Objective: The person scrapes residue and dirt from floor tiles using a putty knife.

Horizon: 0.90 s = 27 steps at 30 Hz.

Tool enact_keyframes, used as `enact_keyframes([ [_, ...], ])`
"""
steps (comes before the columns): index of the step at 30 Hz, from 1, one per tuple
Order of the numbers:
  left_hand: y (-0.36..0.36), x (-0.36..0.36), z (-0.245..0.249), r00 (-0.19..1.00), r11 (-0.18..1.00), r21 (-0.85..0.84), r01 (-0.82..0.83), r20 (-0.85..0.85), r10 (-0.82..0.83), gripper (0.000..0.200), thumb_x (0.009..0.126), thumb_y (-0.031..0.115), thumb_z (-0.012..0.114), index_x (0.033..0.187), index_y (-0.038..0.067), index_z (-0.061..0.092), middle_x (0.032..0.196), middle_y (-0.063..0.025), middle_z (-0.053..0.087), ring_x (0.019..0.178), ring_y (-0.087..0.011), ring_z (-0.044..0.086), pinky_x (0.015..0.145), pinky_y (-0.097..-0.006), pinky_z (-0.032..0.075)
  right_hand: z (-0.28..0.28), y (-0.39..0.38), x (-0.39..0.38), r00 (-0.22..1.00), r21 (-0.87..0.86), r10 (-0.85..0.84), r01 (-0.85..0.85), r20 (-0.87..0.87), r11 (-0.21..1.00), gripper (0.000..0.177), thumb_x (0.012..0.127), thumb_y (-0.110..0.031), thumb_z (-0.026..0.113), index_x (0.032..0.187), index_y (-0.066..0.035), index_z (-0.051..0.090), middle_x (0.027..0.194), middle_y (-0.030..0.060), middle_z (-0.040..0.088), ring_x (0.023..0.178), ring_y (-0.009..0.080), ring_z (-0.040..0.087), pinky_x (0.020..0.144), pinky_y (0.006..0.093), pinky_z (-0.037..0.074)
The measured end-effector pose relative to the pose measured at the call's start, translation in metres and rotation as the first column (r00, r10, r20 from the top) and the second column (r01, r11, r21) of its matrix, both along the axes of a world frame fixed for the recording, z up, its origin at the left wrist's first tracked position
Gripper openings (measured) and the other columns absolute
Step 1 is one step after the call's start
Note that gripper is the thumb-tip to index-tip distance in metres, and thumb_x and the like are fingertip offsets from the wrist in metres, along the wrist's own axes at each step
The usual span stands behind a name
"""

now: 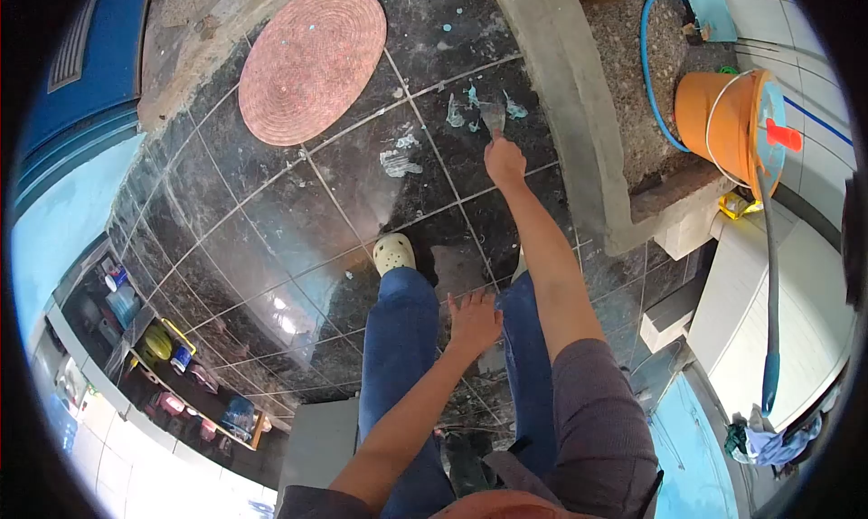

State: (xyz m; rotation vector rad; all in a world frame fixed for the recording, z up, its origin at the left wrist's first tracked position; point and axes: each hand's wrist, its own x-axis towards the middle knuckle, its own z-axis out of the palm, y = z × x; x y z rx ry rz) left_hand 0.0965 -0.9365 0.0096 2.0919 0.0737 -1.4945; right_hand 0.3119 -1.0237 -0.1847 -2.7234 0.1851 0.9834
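Note:
My right hand (505,164) is closed around the handle of a scraper (493,119), whose flat blade rests on the dark tiled floor among smears of light blue paint (455,112). Another paint smear (515,108) lies just right of the blade. Farther left on the tiles is a whitish patch (400,162). My left hand (475,322) hangs between my knees with its fingers spread and nothing in it.
A round pink woven mat (313,65) lies at the upper left. Along the right runs a raised concrete edge (579,112), with an orange bucket (714,121), a blue hose (647,62) and a long pole (771,293) beyond. Shelves with items (199,374) stand lower left.

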Motion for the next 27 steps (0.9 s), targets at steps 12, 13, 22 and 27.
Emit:
enact_keyframes([
  [12, 0.005, 0.015, 0.003, 0.996, 0.996, -0.009, -0.087, -0.014, 0.087, 0.045, 0.089, 0.025, 0.048, 0.129, 0.006, 0.045, 0.136, -0.0158, 0.042, 0.129, -0.0327, 0.036, 0.107, -0.0628, 0.014, -0.002, 0.022, 0.019, 0.996, 0.031, 0.084, -0.086, 0.043, 0.996, 0.038, 0.089, -0.021, 0.05, 0.123, -0.005, 0.051, 0.084, 0.019, 0.065, 0.078, 0.0347, 0.065, 0.067, 0.0476, 0.052],
  [13, 0.006, 0.019, 0.002, 0.995, 0.995, 0.005, -0.099, 0.0, 0.099, 0.044, 0.089, 0.025, 0.049, 0.129, 0.006, 0.046, 0.135, -0.0159, 0.042, 0.129, -0.0328, 0.036, 0.107, -0.063, 0.014, 0.002, 0.022, 0.011, 0.994, 0.026, 0.09, -0.091, 0.054, 0.995, 0.038, 0.089, -0.021, 0.05, 0.123, -0.005, 0.051, 0.084, 0.019, 0.065, 0.078, 0.0347, 0.065, 0.067, 0.0476, 0.052],
  [22, -0.001, 0.02, -0.005, 0.993, 0.993, 0.002, -0.114, -0.009, 0.114, 0.046, 0.09, 0.027, 0.048, 0.131, 0.007, 0.043, 0.136, -0.015, 0.041, 0.13, -0.0317, 0.035, 0.107, -0.0626, 0.013, -0.008, 0.035, 0.038, 0.998, 0.011, 0.037, -0.038, 0.051, 0.999, 0.034, 0.09, -0.02, 0.046, 0.119, -0.006, 0.053, 0.087, 0.0192, 0.065, 0.084, 0.0358, 0.064, 0.072, 0.0478, 0.052],
  [27, -0.008, 0.034, -0.004, 0.996, 0.999, 0.024, -0.041, -0.077, 0.043, 0.045, 0.092, 0.029, 0.046, 0.133, 0.01, 0.042, 0.14, -0.0134, 0.037, 0.133, -0.031, 0.029, 0.108, -0.063, 0.011, 0.019, 0.037, 0.022, 0.965, -0.041, 0.05, -0.063, -0.256, 0.997, 0.055, 0.091, -0.029, 0.049, 0.14, -0.01, 0.035, 0.096, 0.0197, 0.066, 0.083, 0.0303, 0.066, 0.071, 0.043, 0.054],
])
